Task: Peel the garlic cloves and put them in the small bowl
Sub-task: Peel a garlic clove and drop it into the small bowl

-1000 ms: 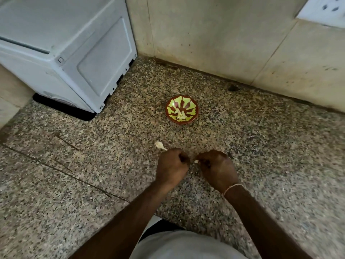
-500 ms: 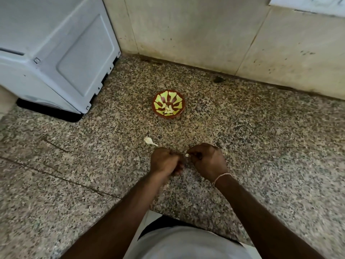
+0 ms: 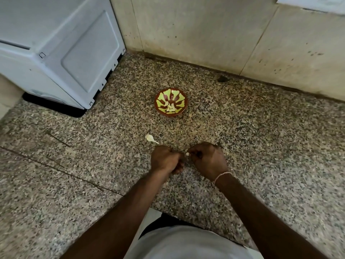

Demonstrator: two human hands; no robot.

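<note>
Speckled stone counter [image 3: 261, 146] fills most of the view, running to a pale tiled wall [image 3: 205, 34] at the far side. Far left: a white appliance [image 3: 56, 49], set at an angle on the counter, its corner toward the middle.

Person's white shirt [image 3: 186, 243] at the near edge; both forearms reach forward from it.

Left hand [image 3: 165, 158] and right hand [image 3: 209, 159] meet near the centre of the counter, knuckles up, fingers curled in. Right hand pinches a small pale garlic clove [image 3: 187, 154] at its fingertips, only a sliver of it showing (peeled or not, cannot tell). Left hand's fingers are curled tight just beside the clove; whether they grip it or a bit of skin is hidden. A thin thread band [image 3: 222, 175] circles the right wrist.

Small bowl [image 3: 160, 109], red-brown with yellow-green petals, sits beyond the hands, well apart from them, with a few pale cloves [image 3: 170, 107] inside.

One loose pale piece with a thin tail [image 3: 150, 137] lies on the counter just beyond the left hand.
</note>
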